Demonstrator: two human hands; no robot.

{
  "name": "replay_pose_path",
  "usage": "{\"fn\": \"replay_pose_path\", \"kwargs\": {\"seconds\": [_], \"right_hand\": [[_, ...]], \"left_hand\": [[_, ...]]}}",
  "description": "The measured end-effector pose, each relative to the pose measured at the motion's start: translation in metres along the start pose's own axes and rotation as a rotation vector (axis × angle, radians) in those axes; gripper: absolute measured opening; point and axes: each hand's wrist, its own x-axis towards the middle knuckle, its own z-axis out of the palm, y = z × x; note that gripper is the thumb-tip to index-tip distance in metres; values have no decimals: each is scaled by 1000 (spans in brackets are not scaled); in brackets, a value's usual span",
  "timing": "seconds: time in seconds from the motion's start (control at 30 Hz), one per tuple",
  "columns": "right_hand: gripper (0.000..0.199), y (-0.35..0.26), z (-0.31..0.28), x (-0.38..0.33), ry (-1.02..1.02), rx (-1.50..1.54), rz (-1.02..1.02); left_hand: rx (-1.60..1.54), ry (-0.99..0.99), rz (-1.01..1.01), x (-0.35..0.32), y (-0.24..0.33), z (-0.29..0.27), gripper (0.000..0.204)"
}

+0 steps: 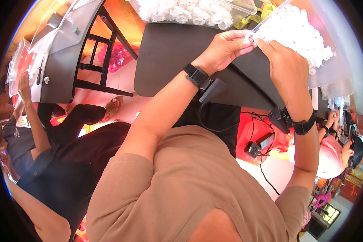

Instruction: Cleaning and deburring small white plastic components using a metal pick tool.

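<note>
Both hands meet at the far right corner of the dark table (169, 52). The left hand (226, 48) and right hand (280, 60) each pinch the near end of a clear plastic bag (310, 36) stuffed with small white parts, fingers closed narrow on its edge. The bag's long axis runs away from the table corner, up and to the right, mouth end pointing back at the hands. Past the table's far edge sits a clear bin (197, 12) of the same white bits

Clear bag (310, 44), white-filled, top right
</note>
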Motion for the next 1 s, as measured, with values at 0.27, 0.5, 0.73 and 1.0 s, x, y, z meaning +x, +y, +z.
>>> {"fn": "replay_pose_path", "kwargs": {"seconds": [0.27,0.5,0.73,1.0], "right_hand": [[34,-9,-24,10,-59,-63,30],[38,-12,-41,9,-107,53,125],[43,-12,-56,-1,-42,235,211],[47,-3,-65,-17,40,313,251]], "left_hand": [[-86,-41,37,0,4,2,34],[-150,-80,43,0,8,6,36],[-190,-179,50,0,13,24,38],[-239,-253,42,9,8,50,36]]}}
